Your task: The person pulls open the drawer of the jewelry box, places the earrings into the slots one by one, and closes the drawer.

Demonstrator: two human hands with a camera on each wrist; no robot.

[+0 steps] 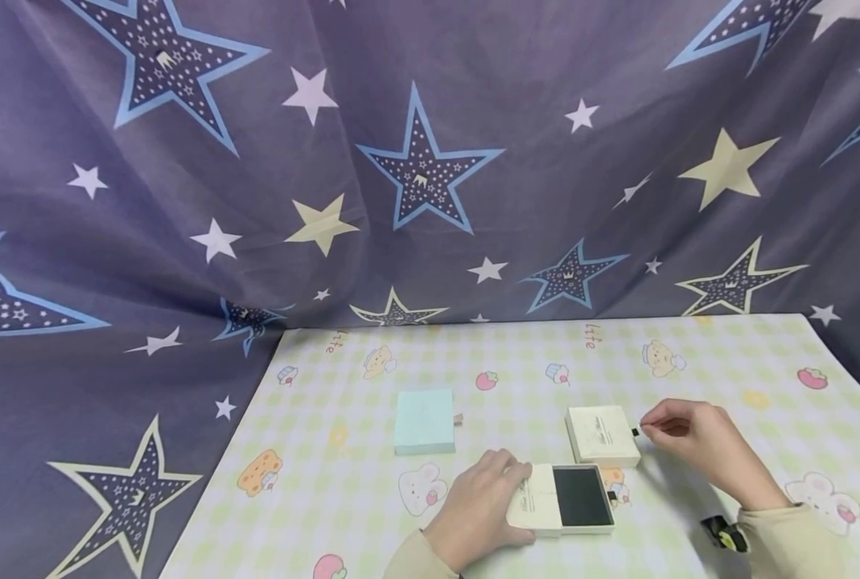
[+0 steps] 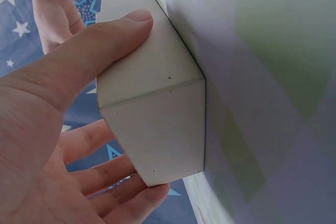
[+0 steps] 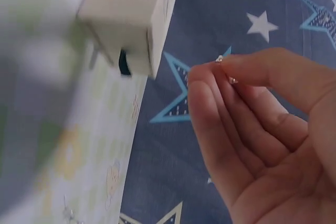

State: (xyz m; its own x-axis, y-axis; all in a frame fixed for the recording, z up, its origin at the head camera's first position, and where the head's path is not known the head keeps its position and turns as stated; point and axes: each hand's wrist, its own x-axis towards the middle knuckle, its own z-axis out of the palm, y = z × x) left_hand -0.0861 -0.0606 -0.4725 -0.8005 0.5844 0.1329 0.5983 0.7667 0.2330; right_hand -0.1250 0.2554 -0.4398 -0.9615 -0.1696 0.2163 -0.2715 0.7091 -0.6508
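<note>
My left hand (image 1: pixel 479 505) grips the sleeve of a cream drawer box (image 1: pixel 538 503), thumb on the near side and fingers on the far side. Its drawer (image 1: pixel 580 497) is slid out to the right, showing a black lining and a dark pull tab. In the left wrist view the thumb lies along the cream box (image 2: pixel 152 114). My right hand (image 1: pixel 693 438) is raised to the right of a second, closed cream box (image 1: pixel 603 436). Between its thumb and index finger it pinches a small sparkling piece of jewelry (image 3: pixel 219 59), mostly hidden by the fingers.
A closed mint-green box (image 1: pixel 425 422) with a pinkish tab lies further back and left. Checked cloth with cartoon prints covers the table (image 1: pixel 357 507). A dark curtain (image 1: pixel 430 265) with stars hangs behind it and along the left.
</note>
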